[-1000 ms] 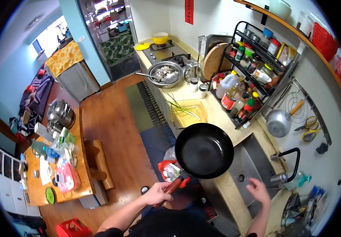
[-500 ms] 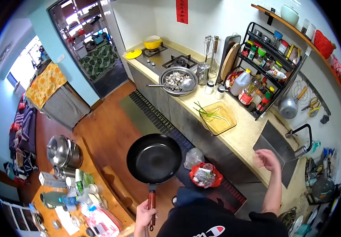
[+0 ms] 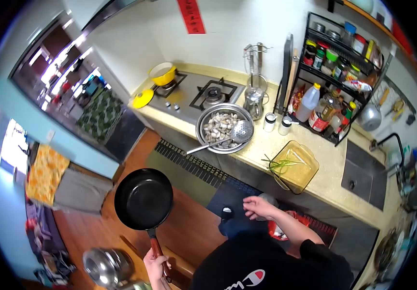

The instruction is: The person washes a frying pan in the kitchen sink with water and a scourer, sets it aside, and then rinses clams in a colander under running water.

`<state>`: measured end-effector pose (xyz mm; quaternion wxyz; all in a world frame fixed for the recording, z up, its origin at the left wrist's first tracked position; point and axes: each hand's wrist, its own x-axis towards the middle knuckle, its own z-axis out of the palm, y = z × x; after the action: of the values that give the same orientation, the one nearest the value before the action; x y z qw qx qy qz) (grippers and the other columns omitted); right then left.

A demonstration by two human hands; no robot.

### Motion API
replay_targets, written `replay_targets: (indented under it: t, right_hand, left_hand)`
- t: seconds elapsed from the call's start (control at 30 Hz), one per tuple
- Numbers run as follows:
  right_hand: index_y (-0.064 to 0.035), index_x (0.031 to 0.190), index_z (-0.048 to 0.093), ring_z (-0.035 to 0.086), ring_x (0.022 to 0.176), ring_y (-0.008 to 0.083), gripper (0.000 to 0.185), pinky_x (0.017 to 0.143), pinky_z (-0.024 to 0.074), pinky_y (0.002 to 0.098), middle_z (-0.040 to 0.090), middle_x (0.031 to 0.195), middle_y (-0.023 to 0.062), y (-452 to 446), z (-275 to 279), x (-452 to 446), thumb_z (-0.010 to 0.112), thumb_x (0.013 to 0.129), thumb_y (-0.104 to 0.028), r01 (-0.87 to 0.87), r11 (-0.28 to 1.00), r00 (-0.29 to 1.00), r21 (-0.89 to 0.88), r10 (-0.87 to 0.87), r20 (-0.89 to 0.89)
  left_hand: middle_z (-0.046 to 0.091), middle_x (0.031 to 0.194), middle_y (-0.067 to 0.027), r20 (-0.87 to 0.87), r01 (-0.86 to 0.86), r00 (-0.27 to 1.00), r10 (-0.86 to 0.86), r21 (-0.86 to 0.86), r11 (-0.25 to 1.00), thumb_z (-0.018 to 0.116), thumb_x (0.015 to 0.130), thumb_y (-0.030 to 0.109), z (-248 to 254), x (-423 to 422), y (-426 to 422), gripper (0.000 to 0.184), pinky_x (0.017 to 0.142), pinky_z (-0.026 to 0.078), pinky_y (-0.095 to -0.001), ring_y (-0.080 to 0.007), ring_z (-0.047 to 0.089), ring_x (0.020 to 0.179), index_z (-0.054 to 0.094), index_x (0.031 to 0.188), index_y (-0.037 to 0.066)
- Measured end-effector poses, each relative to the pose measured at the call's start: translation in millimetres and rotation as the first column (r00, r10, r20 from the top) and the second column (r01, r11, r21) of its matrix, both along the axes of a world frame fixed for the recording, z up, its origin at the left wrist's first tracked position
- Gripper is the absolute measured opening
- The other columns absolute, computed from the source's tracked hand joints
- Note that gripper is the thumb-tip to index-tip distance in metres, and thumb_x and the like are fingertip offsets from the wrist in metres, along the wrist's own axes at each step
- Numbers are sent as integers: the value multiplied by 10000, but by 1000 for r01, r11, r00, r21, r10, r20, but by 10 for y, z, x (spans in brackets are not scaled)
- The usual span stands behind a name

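Note:
My left hand is wrapped round the brown wooden handle of a black frying pan, held out over the floor at the left; nothing lies in the pan. My right hand hovers in front of the counter with loosely bent fingers and holds nothing. Behind it, a clear plastic bag and a red bag are partly hidden by my arm. A steel bowl of greyish, shell-like pieces stands by the stove, with a slotted skimmer resting across it. Green scallion strips lie in an amber glass dish.
The gas stove carries a yellow pot on its left burner, with a yellow lid beside it. A black spice rack and the sink are to the right. A steel pot stands at lower left.
The view has turned toward the stove. My right hand has come away from the sink edge to in front of my body. The frying pan stays in my left hand, now further left in view.

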<state>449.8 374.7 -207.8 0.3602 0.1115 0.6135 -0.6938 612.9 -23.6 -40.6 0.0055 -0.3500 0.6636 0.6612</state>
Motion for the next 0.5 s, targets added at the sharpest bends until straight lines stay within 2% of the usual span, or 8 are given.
replay_targets:
  t: [0.03,0.1,0.13,0.23,0.27,0.37,0.4,0.5]
  right_hand:
    - [-27,1338,462,635,796,163,499,639,564,318,621,1001,76,-153,19,-169,640,936,-263,113,993,993,-25,-113,31]
    - [-34,1395,376,646,829,206,550,657,567,341,598,1072,110,-429,32,-564,614,950,-252,350,931,935,-103,-341,101]
    - [-48,1449,286,651,857,231,609,697,568,363,583,1119,130,-516,85,-750,592,960,-243,423,895,902,-144,-400,163]
    - [-59,1491,188,650,860,248,680,732,565,381,557,1177,142,-782,18,-1215,580,965,-237,634,749,773,-195,-601,204]
    - [-69,1511,125,646,911,264,720,763,564,392,535,1219,158,-853,-11,-1355,571,960,-192,683,699,730,-213,-644,229]
    - [-77,1499,169,639,971,297,652,794,566,420,571,1164,150,-1057,89,-1662,536,966,-158,819,549,574,-167,-778,253]
    - [-78,1480,208,631,990,307,615,812,566,427,570,1168,151,-1094,79,-1727,525,954,-112,847,504,531,-165,-807,260]
    - [-57,1492,165,626,993,278,672,803,568,385,529,1231,163,-1216,-56,-1837,531,928,-63,864,445,490,-237,-852,184]
  left_hand:
    - [573,608,-65,23,27,999,-26,-18,999,582,696,-52,99,-306,-130,223,385,470,-267,-150,541,417,595,913,-2]
    - [561,604,-60,-45,121,991,-122,-34,992,579,700,-45,138,-926,-425,221,380,466,-273,-150,533,412,593,917,-1]
    - [555,604,-58,-34,146,989,-147,-22,989,578,698,-44,159,-1239,-548,248,386,463,-277,-154,535,417,591,942,-3]
    - [558,616,-58,-55,259,964,-261,-34,965,576,693,-44,285,-2204,-663,270,388,460,-280,-153,538,422,589,960,-5]
    - [560,625,-59,-68,304,950,-305,-19,952,577,692,-44,302,-2515,-674,290,389,460,-279,-151,538,425,590,980,-7]
    - [543,633,-38,-108,463,881,-460,5,886,579,692,-51,222,-3504,-681,380,391,459,-269,-139,533,427,595,1071,-15]
    - [553,638,-49,-118,529,842,-526,-6,849,565,707,-39,172,-3820,-662,352,398,465,-274,-142,541,436,588,1058,-19]
    - [565,646,-59,-121,690,719,-685,-4,724,559,731,-29,-18,-4762,-574,303,408,468,-280,-145,546,441,580,1033,-16]
